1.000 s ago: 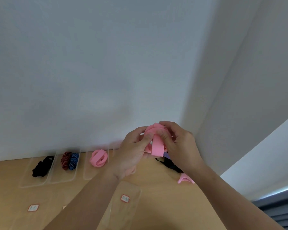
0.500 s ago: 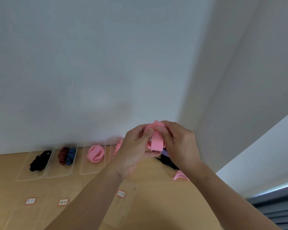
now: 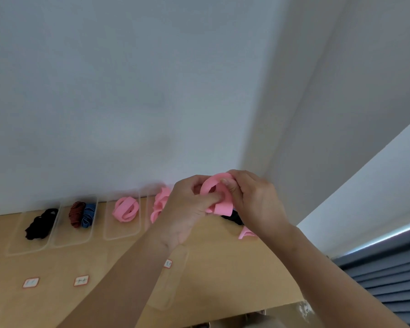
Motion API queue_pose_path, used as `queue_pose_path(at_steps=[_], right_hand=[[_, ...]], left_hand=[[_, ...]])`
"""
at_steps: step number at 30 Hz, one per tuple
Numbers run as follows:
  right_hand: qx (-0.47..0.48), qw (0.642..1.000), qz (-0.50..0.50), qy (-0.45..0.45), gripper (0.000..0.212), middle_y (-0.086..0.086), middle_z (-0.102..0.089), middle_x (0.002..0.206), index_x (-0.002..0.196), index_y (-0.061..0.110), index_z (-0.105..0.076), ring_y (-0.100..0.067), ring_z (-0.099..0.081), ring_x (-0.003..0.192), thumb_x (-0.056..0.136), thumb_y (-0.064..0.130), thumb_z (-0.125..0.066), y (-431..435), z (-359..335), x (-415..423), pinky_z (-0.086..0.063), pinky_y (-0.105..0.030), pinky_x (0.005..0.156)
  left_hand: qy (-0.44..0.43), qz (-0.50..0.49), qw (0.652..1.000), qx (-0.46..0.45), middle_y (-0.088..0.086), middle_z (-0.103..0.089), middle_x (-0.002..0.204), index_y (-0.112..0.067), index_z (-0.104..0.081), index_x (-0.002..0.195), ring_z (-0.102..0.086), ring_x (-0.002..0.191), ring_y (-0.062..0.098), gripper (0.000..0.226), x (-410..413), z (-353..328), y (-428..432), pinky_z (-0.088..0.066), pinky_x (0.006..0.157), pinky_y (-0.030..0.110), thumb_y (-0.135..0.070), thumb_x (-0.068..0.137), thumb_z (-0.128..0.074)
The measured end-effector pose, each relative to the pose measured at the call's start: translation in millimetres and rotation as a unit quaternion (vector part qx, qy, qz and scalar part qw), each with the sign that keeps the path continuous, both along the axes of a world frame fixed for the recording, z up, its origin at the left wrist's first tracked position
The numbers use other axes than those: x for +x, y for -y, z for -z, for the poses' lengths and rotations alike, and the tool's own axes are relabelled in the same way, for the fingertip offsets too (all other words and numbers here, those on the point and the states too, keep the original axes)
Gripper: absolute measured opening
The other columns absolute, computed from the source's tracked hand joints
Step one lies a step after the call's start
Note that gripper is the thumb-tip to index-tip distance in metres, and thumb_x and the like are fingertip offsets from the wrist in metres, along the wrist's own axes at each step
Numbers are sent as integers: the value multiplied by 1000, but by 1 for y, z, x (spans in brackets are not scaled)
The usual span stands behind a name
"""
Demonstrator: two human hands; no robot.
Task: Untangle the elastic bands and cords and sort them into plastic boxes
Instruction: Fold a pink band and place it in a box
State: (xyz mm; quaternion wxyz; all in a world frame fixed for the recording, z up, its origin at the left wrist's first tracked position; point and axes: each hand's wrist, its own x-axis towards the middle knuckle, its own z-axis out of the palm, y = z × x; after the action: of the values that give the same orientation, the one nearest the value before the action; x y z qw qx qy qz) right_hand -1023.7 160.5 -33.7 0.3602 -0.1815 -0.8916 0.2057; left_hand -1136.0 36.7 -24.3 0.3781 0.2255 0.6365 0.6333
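A wide pink elastic band (image 3: 219, 200), looped and folded, is pinched between the left hand (image 3: 187, 214) and the right hand (image 3: 256, 204). Left of them is a row of clear plastic boxes (image 3: 118, 236). They hold a black cord bundle (image 3: 42, 224), a red-brown cord coil (image 3: 75, 214) beside a blue striped cord coil (image 3: 88, 215), a pink band loop (image 3: 125, 209), and crumpled pink bands (image 3: 160, 204) partly behind the left hand. Under the right hand, a black cord tangle (image 3: 232, 217) and a pink band piece (image 3: 246, 233) lie on the surface (image 3: 223, 268).

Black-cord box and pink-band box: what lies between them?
In the head view, another clear box holding a red-brown cord bundle and a blue cord bundle.
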Motion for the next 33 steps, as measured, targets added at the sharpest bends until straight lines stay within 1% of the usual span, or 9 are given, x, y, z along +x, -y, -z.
queue_pose_path(at_steps=[4,10,12,16,20,22,26,29,33], right_hand=[[39,999,-9,-3,44,-3,-72,83,122,8,-69,-21,-63,60,101,37,-44,-1,-5,5,-52,-31,49],[54,998,-1,37,26,-4,-68,85,99,8,-70,-25,-62,62,97,25,-50,-6,1,0,-52,-40,49],[-34,997,6,71,21,5,-68,82,97,16,-67,-14,-62,66,101,31,-52,-5,-1,-4,-53,-37,57],[-226,969,-30,99,21,25,-67,76,84,35,-60,3,-63,68,104,35,-53,-7,-6,-9,-44,-11,54],[-293,950,-42,96,24,9,-70,75,86,26,-63,-8,-67,67,105,36,-52,-2,-12,-13,-58,-30,63],[-314,944,-41,96,23,7,-69,78,88,24,-63,-10,-67,69,104,37,-54,1,-14,-16,-59,-34,67],[-301,951,-11,68,17,12,-69,83,95,20,-65,-1,-62,73,103,32,-56,4,-14,-20,-47,-15,62],[-288,957,20,7,16,10,-69,84,98,18,-65,-4,-64,77,103,31,-57,8,-15,-18,-50,-19,62],[-275,960,24,-36,10,10,-68,87,98,23,-63,-6,-66,76,102,31,-58,6,-12,-13,-52,-20,58]], left_hand=[[-41,9,999,-12,1,-77,86,-19,-76,97,-76,81,16,25,-2,-5,-1,-60,66,26,-1,81,-79],[-87,28,995,-31,-5,-75,77,-19,-75,93,-70,70,5,31,-1,-7,-1,-51,53,18,6,76,-75],[-102,26,994,-34,-4,-75,82,-20,-75,94,-71,75,8,33,-3,-6,1,-52,55,19,7,75,-76],[-130,37,990,-30,-3,-75,87,-23,-72,95,-72,81,15,36,-11,-7,7,-58,62,25,8,77,-78],[-124,53,990,-28,-1,-75,87,-16,-70,100,-71,77,10,33,-14,-8,11,-56,61,20,7,78,-79],[-108,41,993,-28,1,-75,88,-16,-72,98,-73,79,12,30,-15,-5,12,-56,61,22,5,78,-79],[14,-24,1000,-7,6,-78,99,-15,-76,103,-77,92,25,27,-9,2,7,-63,73,38,-2,80,-79],[166,-40,985,32,17,-77,104,0,-76,103,-76,98,28,31,-3,4,3,-62,76,31,-22,82,-83],[206,-61,975,50,20,-77,104,4,-71,105,-76,95,33,50,7,1,-3,-63,79,40,-39,80,-80]])
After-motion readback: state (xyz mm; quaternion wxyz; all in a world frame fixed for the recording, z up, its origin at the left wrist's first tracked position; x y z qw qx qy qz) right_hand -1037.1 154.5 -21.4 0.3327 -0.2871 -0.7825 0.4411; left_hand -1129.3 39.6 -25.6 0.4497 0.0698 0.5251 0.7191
